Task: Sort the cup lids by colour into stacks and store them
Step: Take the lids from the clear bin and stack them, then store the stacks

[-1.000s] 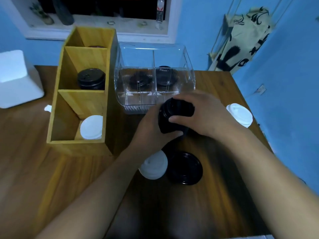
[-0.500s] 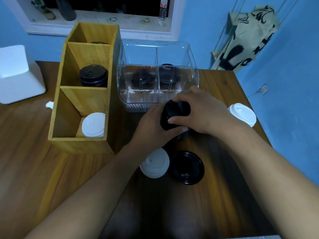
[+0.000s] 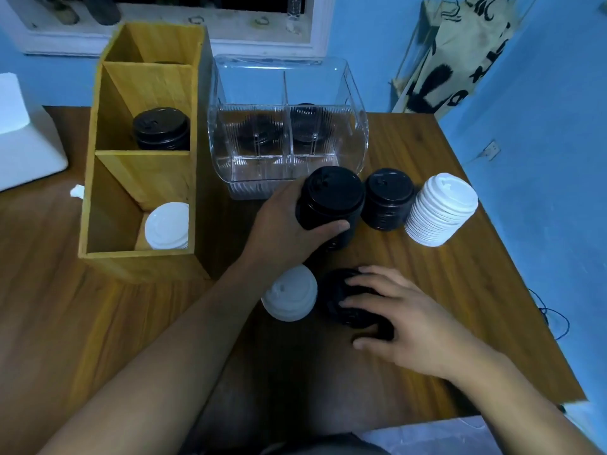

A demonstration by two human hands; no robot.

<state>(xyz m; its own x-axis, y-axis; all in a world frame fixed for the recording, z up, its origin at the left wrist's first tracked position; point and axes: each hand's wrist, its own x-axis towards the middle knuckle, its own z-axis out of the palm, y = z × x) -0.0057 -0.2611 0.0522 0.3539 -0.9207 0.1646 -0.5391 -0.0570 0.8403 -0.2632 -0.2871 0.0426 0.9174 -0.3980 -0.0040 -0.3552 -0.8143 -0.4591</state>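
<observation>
Firmly, the left hand (image 3: 282, 233) held a tall stack of black lids (image 3: 331, 195) on the table (image 3: 98, 323), while the right hand (image 3: 407, 326) lay with spread fingers on one loose black lid (image 3: 338, 290).

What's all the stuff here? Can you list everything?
Table: one, brown, under everything.
Rack: one, yellow wood, left.
Rack's black lids: one stack, middle section.
Rack's white lids: one stack, near section.
Clear box: one, see-through, back middle, black lids inside.
Held black stack: one, before the box.
Free black stack: one, right of it.
Tall white stack: one, right, tilted.
Short white stack: one, near middle.
Flat black lid: one, beside the short white stack.
Foam block: one, white, far left.
Left grip: holds the held black stack.
Right grip: rests on the flat black lid.
</observation>
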